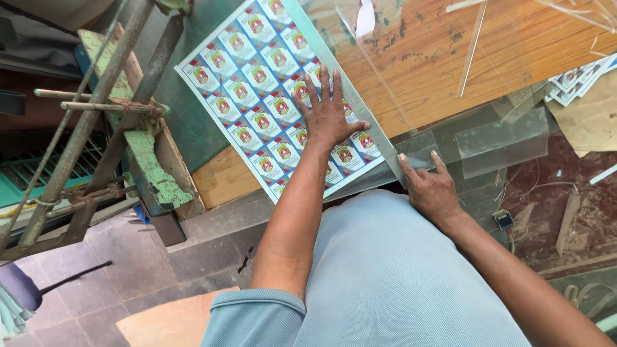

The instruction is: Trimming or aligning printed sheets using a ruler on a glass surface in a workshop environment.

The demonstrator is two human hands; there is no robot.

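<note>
My left hand [328, 112] lies flat, fingers spread, on a printed sheet [257, 83] of several small repeated red, white and green labels, pressing it onto the worktable. My right hand [429, 186] rests at the near edge of a large clear glass or acrylic pane [450, 71] that lies beside the sheet on the orange wooden tabletop [437, 45]. Its fingertips touch the pane's corner, and the thumb sits near the sheet's edge. Neither hand wraps around anything.
A metal frame with green painted parts [141, 148] stands left of the table. Clear offcuts [501, 138] and strips lie on the right. More printed label sheets [575, 80] and brown paper [591, 122] sit at the far right. Grey tiled floor [128, 276] below.
</note>
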